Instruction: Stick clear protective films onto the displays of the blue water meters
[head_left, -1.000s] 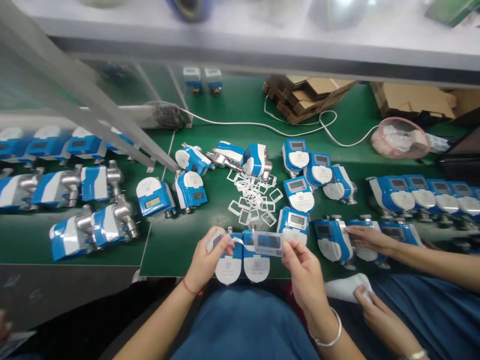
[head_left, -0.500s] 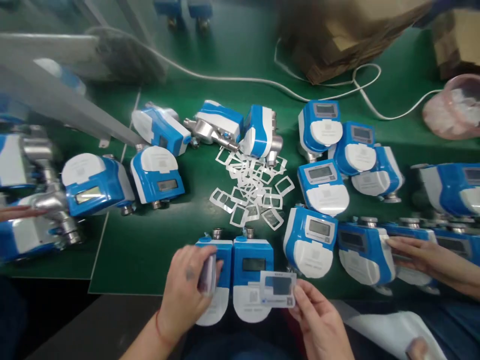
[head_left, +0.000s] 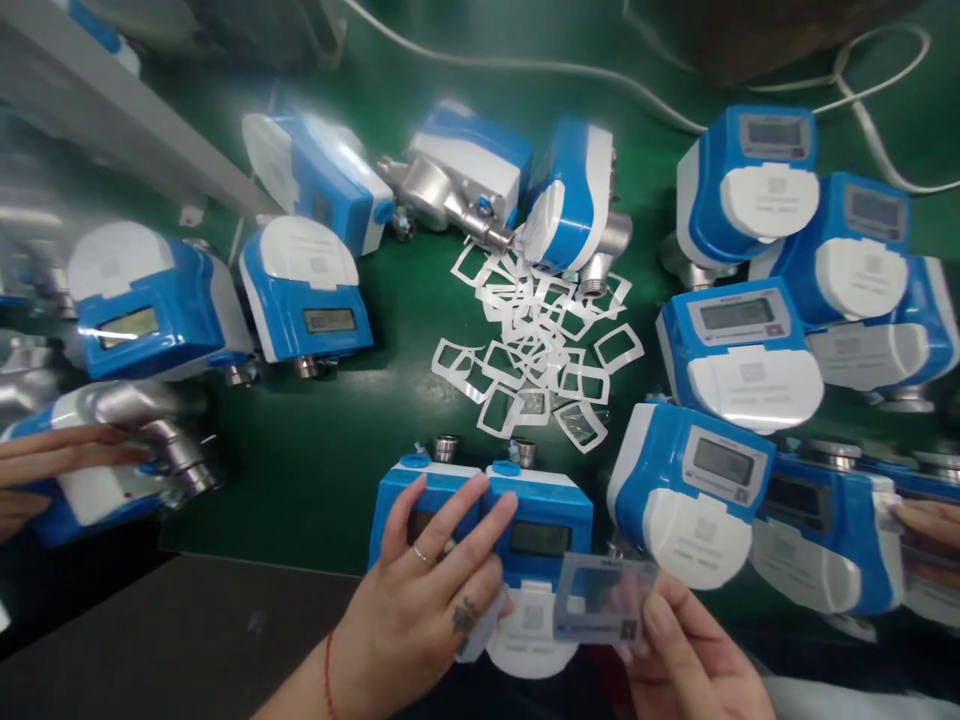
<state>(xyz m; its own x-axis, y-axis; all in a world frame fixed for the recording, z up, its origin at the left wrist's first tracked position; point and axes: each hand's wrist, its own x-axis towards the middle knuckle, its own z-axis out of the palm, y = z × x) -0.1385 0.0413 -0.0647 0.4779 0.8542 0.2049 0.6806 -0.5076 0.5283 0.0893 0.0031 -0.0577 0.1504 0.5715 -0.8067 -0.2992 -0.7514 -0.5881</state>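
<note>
Head view: the right hand (head_left: 694,650) pinches a clear label (head_left: 606,600) over the right side of the right meter (head_left: 574,495), 1 of 2 near, blue-and-white meters. Left hand (head_left: 442,595) fingers, curled earlier, now spread across both meters, partly hiding the left meter (head_left: 388,500) and a pale stack (head_left: 480,630), whose grip cannot be told.

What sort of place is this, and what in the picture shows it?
Most likely a factory workbench: many matching blue-and-white meters on a green worktop, thin white frames heaped among them, and another person's hand on one at the left.
</note>
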